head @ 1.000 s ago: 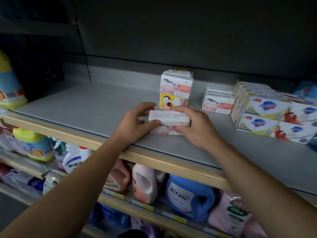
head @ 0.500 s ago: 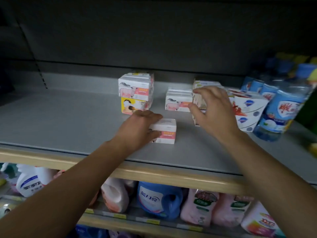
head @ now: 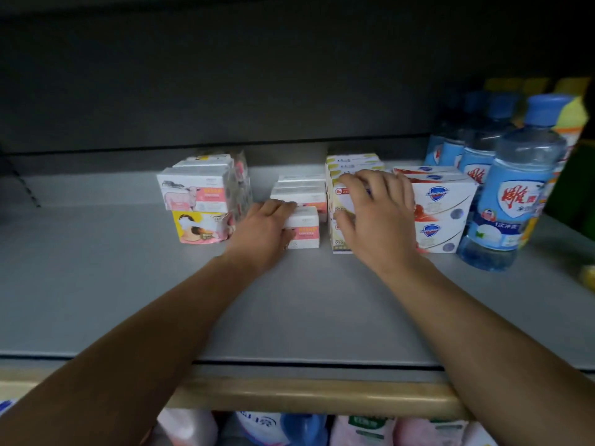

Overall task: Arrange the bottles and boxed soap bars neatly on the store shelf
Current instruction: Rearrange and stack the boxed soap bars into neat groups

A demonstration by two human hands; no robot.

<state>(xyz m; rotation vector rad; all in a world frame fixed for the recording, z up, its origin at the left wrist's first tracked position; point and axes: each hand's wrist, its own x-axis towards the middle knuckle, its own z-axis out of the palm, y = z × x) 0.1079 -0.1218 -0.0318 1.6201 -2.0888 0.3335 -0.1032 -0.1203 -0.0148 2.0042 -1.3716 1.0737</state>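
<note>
**Grey shelf, soap boxes being lined up**

Grey metal shelf [head: 96, 284] carries all the goods, and I take the single white-and-pink soap box [head: 304, 228] near its middle as the landmark. The left hand [head: 260, 233] lies on this box from its left side, fingers curled over the top edge and holding it, probably to slide it back into line with the low row of same boxes [head: 301, 191] just behind it. Right of the landmark, the right hand [head: 376, 217] rests on the cream soap stack [head: 341, 207], fingers spread and nearly straight, gripping nothing; it seems to steady or square the stack. Further right stand the white shield-logo boxes [head: 441, 214], touching the cream ones, then the blue water bottles [head: 512, 201]. Left of the landmark is a tall pink-and-yellow box pile [head: 199, 204], just beside the left hand. The gap for the landmark box is narrow, so both neighbours may be bumped.
</note>
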